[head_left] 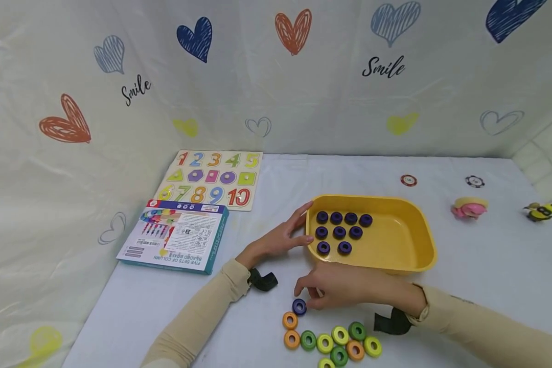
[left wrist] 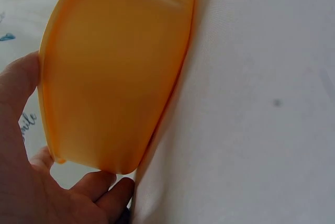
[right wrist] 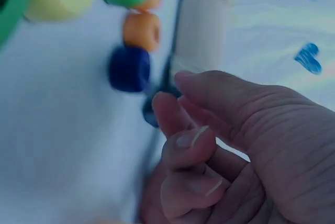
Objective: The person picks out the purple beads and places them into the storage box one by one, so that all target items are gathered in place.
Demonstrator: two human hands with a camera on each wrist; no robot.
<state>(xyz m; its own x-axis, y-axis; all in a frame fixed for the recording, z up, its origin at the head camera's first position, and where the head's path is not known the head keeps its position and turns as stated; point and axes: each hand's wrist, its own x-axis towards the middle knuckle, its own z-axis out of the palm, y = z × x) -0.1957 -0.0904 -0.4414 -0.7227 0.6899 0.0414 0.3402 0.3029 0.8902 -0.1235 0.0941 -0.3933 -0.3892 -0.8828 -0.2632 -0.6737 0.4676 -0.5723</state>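
Observation:
A yellow plastic tray [head_left: 395,240] stands on the cloth with several dark blue ring beads [head_left: 339,232] at its left side. My left hand [head_left: 280,239] holds the tray's left end, thumb at the rim and fingers spread along the wall; in the left wrist view the fingertips [left wrist: 116,195] bend in at the tray's lower corner. In front of the tray, my right hand [head_left: 336,286] hovers with thumb and index finger apart, close beside a loose dark blue bead [head_left: 299,306]. Nothing lies between those fingers in the right wrist view, where the bead [right wrist: 128,69] is just beyond them.
Orange [head_left: 290,320], green [head_left: 308,340] and yellow beads [head_left: 340,336] lie near the front edge. At left, a boxed bead set [head_left: 175,237] overlaps a number puzzle board [head_left: 209,179]. Two chips [head_left: 408,180], a pink toy [head_left: 470,208] and a bee toy [head_left: 540,211] lie at right.

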